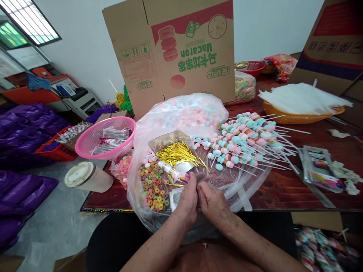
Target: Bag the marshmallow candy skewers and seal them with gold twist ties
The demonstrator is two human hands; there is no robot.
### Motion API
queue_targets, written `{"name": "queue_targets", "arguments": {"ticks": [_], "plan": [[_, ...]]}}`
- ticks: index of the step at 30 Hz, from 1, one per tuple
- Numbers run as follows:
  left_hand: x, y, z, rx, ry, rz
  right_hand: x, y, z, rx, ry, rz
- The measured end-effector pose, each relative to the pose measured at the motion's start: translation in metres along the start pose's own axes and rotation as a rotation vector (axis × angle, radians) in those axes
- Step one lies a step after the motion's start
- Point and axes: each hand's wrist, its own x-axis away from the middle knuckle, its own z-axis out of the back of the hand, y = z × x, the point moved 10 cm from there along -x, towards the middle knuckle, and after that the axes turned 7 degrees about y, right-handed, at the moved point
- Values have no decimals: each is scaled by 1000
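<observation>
My left hand [188, 196] and my right hand [212, 200] meet at the table's front edge, fingers closed and pinched together. From their fingertips a candy skewer [178, 174] in a clear printed wrapper points away to the left. The part of it inside my fingers is hidden. Just beyond lies an open packet of gold twist ties [177, 153]. Fruit-coloured ring candies [154, 187] spread to the left on a clear plastic bag [241, 194]. Unwrapped marshmallow skewers [246, 138] with white sticks are piled to the right. A small white packet [176, 196] sits beside my left hand.
A large cardboard box [167, 49] stands behind a bag of marshmallows [187, 113]. At left are a pink basket [79, 139] and a lidded cup [90, 177]. An orange basket [297, 118] and printed wrappers [320, 166] lie on the right.
</observation>
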Motion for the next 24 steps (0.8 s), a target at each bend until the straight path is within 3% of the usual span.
{"name": "queue_targets", "arguments": {"ticks": [2, 4, 5, 7, 8, 9, 11, 14, 18, 22, 24], "plan": [[20, 26, 1, -351, -137, -195, -3, 12, 9, -117, -35, -57], [44, 69, 7, -740, -217, -509, -8, 22, 21, -184, -97, -100], [54, 95, 13, -928, -191, -698, -10, 24, 28, -198, -137, -99], [63, 141, 28, -1313, -4, -1024, -16, 20, 39, -217, -217, -50], [58, 154, 37, -1489, 111, -1078, -18, 16, 44, -226, -253, -20], [50, 158, 41, -1618, 141, -1090, -20, 11, 47, -233, -285, 9], [27, 133, 43, -1732, -81, -928, -22, 2, 50, -229, -334, 56], [13, 80, 39, -1527, -368, -608, -23, -7, 44, -161, -389, 136], [17, 47, 29, -1171, -363, -482, -28, -2, 28, -109, -439, 154], [16, 24, 34, -724, -274, -228, -26, 24, 13, -411, -372, -181], [17, 21, 37, -598, -211, -187, -10, 26, -6, -575, -421, -324]]}}
